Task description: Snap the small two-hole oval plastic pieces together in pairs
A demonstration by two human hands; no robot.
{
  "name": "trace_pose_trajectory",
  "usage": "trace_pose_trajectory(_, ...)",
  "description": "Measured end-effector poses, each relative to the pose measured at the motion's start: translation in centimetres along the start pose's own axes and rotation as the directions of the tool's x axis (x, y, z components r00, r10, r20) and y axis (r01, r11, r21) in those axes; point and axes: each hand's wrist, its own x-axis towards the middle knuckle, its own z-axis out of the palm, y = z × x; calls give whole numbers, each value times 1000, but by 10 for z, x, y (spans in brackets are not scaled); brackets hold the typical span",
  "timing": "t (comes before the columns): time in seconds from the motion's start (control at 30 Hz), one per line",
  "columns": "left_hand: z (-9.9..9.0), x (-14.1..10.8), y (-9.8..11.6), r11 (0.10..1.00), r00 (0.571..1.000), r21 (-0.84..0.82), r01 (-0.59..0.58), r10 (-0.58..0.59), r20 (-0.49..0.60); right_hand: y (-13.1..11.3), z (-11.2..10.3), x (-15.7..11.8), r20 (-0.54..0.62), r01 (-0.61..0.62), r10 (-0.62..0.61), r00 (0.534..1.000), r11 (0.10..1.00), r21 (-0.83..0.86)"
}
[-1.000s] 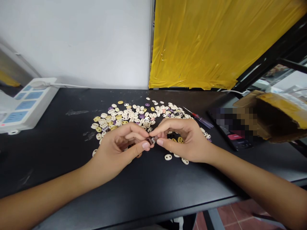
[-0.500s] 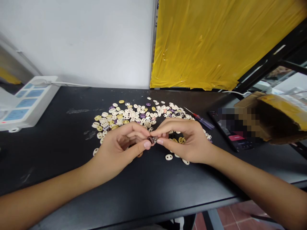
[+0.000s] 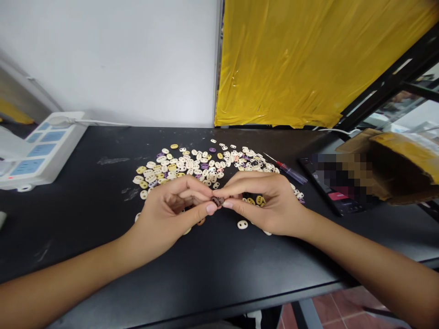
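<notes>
The small dark brown piece [image 3: 217, 200] sits between the fingertips of both hands, above the black table [image 3: 219, 274]. The left hand [image 3: 174, 205] pinches it, thumb and forefinger nearly closed; the right hand [image 3: 265, 201], similarly narrowed, touches its other side. Its finer shape is too small to tell.

There is 1 view, from a camera worn on the person's head, looking forward and steeply down across the desk [image 3: 212, 265]. It faces the white panel [image 3: 109, 59] and the yellow sheeting [image 3: 281, 64] behind the far edge. It is near enough that the left hand [image 3: 174, 205] and right hand [image 3: 264, 201] sit large around mid-frame, yet wide enough to include red floor tiles [image 3: 327, 308] past the near edge, at lower right.
</notes>
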Motion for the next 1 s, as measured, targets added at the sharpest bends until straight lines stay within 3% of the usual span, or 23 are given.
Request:
trace_pose_trajectory(0.17,0,-1,-1,998,999,49,-47,46,28,-4,2,-1,-9,-130,131,991,989,71)
trace_pose_trajectory(0.43,0,-1,-1,998,999,60,-30,28,29,1,4,-1,-18,-193,198,980,970,150)
trace_pose_trajectory(1.0,-2,3,-2,1000,1000,11,29,-29,8,5,4,1,-20,-60,62,998,997,56)
